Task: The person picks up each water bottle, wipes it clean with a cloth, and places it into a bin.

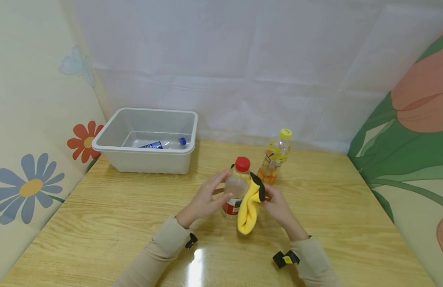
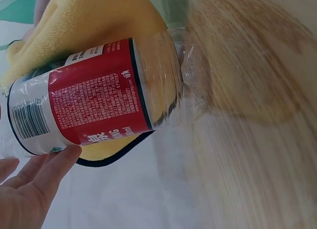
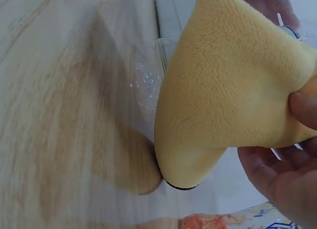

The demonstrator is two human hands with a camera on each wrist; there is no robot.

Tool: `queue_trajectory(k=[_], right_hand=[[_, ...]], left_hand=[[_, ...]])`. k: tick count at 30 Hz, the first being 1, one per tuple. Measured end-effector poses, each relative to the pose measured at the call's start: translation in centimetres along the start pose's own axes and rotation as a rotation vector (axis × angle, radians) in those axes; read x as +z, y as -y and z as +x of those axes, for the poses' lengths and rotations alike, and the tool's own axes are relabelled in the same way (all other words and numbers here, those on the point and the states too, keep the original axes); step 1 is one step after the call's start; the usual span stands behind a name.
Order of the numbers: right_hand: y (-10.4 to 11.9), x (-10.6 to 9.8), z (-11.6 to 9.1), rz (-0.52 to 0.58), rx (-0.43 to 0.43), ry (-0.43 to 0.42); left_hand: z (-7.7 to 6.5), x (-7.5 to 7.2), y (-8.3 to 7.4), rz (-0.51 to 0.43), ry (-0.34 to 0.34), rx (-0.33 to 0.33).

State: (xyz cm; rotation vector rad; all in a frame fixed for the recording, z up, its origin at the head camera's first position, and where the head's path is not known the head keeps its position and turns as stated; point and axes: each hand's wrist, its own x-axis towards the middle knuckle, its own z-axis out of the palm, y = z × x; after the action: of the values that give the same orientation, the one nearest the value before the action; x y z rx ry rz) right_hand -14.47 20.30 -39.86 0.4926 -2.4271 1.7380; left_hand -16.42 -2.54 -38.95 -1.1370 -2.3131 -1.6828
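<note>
A clear plastic bottle [image 1: 237, 187] with a red cap and a red-and-white label stands between my hands in the head view. My left hand [image 1: 208, 196] holds it from the left, thumb and fingers spread round its side; in the left wrist view, fingertips [image 2: 69, 155] touch the label. A yellow cloth [image 1: 248, 212] with dark edging hangs against the bottle's right side. My right hand [image 1: 277, 202] grips that cloth, the thumb pressing into its fleecy face in the right wrist view. Behind the bottle, the cloth's far part is mostly hidden.
A second bottle [image 1: 275, 157], with a yellow cap and some orange at its base, stands just behind my right hand. At the back left, a grey-white plastic tub [image 1: 149, 161] contains a blue-capped bottle [image 1: 167, 144]. White sheeting [image 1: 228, 79] lines the table's back edge.
</note>
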Motion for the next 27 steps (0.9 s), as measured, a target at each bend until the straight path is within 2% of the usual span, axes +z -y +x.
queue_trajectory(k=[8,14,18,22,27], right_hand=[[-0.3,0.2,0.0,-0.002,0.009,-0.013],[-0.1,0.4,-0.1,-0.027,0.032,-0.057],[0.0,0.4,-0.3,-0.039,0.017,-0.096],[0.3,0.1,-0.6,-0.061,-0.04,-0.149],[0.8,-0.4,-0.7,-0.049,-0.087,-0.2]], left_hand=[[0.0,0.3,-0.2,0.013,-0.015,-0.019],[0.3,1.1,-0.5,0.129,-0.118,-0.043],[0.4,1.3,-0.6,0.198,-0.171,-0.046],[0.5,1.2,-0.5,0.228,-0.175,-0.029],[0.4,1.0,-0.4,0.208,-0.146,-0.014]])
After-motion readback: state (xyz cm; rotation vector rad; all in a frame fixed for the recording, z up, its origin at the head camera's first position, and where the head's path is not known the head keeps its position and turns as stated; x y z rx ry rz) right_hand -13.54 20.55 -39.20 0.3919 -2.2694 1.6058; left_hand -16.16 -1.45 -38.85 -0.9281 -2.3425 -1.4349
